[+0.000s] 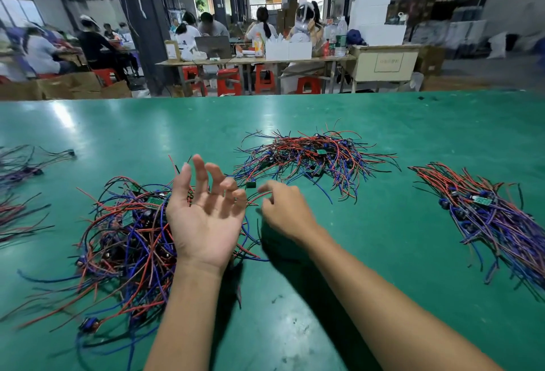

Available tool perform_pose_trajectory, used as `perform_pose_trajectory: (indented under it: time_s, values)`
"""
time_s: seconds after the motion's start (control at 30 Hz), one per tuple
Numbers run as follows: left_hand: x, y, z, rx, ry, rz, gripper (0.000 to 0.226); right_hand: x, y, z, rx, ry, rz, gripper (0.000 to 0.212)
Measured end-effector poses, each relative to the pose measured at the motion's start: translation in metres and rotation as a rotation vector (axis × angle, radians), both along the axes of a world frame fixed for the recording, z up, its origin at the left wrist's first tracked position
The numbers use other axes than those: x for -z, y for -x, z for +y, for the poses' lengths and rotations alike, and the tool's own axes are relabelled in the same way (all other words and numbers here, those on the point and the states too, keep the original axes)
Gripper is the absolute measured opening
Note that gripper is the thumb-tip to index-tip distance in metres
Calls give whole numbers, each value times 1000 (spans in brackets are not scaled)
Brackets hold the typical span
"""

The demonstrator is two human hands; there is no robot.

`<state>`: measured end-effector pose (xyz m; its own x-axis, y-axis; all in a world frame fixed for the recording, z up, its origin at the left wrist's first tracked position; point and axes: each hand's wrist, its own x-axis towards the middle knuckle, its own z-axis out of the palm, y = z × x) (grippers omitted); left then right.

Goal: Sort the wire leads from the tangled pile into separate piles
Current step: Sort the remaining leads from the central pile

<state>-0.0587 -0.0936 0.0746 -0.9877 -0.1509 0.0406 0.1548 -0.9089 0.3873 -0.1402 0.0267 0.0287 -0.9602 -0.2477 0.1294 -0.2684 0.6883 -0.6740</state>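
Observation:
A tangled pile point(124, 240) of red, blue and black wire leads with small green boards lies on the green table point(383, 282) at the front left. My left hand point(206, 217) hovers over its right edge, palm up, fingers loosely spread, holding nothing. My right hand point(284, 208) is just right of it, fingers curled, pinching a red lead point(259, 196) near a small green board point(250, 184). A second pile point(312, 158) of red and blue leads lies behind the hands. A third pile point(486, 217) sits at the right.
Two smaller bundles of dark leads point(20, 164) lie at the table's left edge. Beyond the table's far edge stand red stools point(228, 81), work tables with boxes, and several seated people.

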Motion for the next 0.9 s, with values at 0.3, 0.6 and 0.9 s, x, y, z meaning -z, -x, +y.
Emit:
perform_pose_trajectory:
  time_s: [0.3,0.6,0.9]
  values:
    - [12,5,7,33,78,-109,26,7,61,-35,43,-493,151,34]
    - [16,12,26,-52,796,-442,19,-9,2,27,-55,737,-71,15]
    - [21,1,43,43,981,-90,34,-6,-58,87,-123,675,57,20]
